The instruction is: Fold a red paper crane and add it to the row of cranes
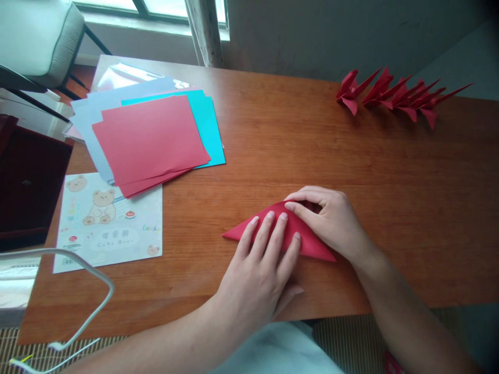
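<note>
A sheet of red paper (312, 244), folded into a triangle, lies on the table near its front edge. Across its lower middle my left hand (261, 259) rests flat, fingers spread and pressing the paper down. My right hand (329, 218) pinches the triangle's top corner between thumb and fingers. Part of the paper is hidden under the left fingers.
Left of my hands lie red paper sheets (152, 140) over turquoise (210, 130) and pale blue sheets. A bear-printed sheet (132, 234) sits below them. Several folded red paper cranes (351, 91) stand at the back right. A white cable (93, 275) crosses the front left.
</note>
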`<state>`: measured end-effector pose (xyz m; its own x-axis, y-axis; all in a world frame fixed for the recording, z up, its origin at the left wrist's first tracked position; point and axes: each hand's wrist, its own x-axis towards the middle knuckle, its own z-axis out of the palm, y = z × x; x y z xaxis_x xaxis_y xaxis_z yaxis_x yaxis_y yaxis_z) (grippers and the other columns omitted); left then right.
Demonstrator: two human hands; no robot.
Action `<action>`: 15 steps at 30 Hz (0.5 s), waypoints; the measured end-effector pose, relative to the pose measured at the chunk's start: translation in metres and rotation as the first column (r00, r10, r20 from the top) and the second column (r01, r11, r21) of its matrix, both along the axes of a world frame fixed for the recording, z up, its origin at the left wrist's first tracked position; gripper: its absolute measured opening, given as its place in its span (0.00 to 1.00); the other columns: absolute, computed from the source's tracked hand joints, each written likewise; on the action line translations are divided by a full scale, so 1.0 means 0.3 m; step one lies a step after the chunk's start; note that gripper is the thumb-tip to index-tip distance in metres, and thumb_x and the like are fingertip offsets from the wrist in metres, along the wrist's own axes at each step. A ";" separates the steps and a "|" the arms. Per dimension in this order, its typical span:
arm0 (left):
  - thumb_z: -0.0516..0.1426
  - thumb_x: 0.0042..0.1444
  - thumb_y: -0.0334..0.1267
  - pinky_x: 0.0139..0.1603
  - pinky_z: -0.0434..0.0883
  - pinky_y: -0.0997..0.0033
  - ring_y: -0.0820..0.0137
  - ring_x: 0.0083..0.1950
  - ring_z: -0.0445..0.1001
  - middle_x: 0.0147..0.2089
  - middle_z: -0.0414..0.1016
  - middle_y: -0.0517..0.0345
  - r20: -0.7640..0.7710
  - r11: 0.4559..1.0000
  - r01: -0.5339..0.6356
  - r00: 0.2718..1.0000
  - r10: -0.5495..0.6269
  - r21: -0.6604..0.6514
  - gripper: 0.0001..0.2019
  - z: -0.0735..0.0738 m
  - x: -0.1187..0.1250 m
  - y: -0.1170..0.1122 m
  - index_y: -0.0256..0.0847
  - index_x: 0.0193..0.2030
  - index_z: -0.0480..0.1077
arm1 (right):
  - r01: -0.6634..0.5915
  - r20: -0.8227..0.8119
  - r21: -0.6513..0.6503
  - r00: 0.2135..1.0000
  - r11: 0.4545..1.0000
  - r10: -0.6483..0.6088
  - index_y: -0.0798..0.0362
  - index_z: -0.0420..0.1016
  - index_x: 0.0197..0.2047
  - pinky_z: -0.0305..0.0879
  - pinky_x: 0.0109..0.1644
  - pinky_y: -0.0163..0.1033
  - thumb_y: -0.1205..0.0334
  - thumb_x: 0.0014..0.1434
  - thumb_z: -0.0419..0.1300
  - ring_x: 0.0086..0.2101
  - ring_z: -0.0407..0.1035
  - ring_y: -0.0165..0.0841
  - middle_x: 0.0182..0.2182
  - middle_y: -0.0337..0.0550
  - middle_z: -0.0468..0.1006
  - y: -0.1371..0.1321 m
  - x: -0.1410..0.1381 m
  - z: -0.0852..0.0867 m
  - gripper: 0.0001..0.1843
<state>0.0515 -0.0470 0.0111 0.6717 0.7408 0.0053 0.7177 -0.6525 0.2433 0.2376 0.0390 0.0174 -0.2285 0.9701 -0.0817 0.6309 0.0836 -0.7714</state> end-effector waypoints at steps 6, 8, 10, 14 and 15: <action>0.53 0.64 0.59 0.73 0.48 0.42 0.41 0.76 0.52 0.76 0.52 0.32 0.002 1.000 -0.003 1.000 0.003 0.002 0.38 0.004 0.000 0.003 0.35 0.72 0.56 | 0.003 0.021 0.000 1.000 1.000 -0.003 0.50 0.83 0.37 0.71 0.41 0.40 0.66 0.61 0.64 0.36 0.78 0.35 0.36 0.41 0.85 0.000 0.001 0.001 0.05; 0.54 0.63 0.59 0.74 0.48 0.42 0.41 0.76 0.52 0.76 0.52 0.31 0.004 1.000 -0.004 1.000 0.004 0.003 0.38 0.005 0.001 0.003 0.34 0.72 0.57 | 0.005 0.029 0.001 1.000 1.000 -0.005 0.50 0.83 0.36 0.71 0.40 0.40 0.66 0.61 0.65 0.35 0.78 0.35 0.35 0.40 0.85 0.001 0.002 0.001 0.05; 0.54 0.63 0.59 0.74 0.48 0.42 0.41 0.76 0.52 0.76 0.52 0.31 0.008 1.000 -0.005 1.000 0.005 0.004 0.38 0.005 0.002 0.004 0.34 0.72 0.57 | 0.016 0.036 0.005 0.999 1.000 -0.016 0.49 0.83 0.36 0.70 0.39 0.39 0.65 0.61 0.65 0.34 0.77 0.35 0.35 0.40 0.85 0.003 0.003 -0.001 0.04; 0.54 0.63 0.59 0.73 0.48 0.42 0.41 0.76 0.52 0.76 0.52 0.32 0.008 1.000 -0.008 1.000 0.008 0.004 0.38 0.001 0.003 0.003 0.35 0.72 0.57 | 0.039 0.028 0.014 0.999 0.999 -0.039 0.49 0.83 0.36 0.69 0.36 0.39 0.64 0.61 0.65 0.32 0.76 0.34 0.34 0.40 0.85 0.004 0.010 -0.003 0.04; 0.54 0.63 0.59 0.74 0.48 0.42 0.41 0.76 0.52 0.76 0.52 0.32 0.007 1.000 -0.009 1.000 0.009 0.005 0.38 0.001 0.004 0.003 0.35 0.72 0.57 | 0.039 0.024 0.014 0.999 0.999 -0.039 0.49 0.83 0.36 0.69 0.36 0.39 0.64 0.61 0.65 0.32 0.76 0.34 0.34 0.40 0.85 0.005 0.011 -0.003 0.04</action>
<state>0.0526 -0.0460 0.0113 0.6652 0.7465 0.0138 0.7216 -0.6475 0.2451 0.2409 0.0404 0.0165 -0.1885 0.9793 -0.0737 0.6524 0.0688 -0.7548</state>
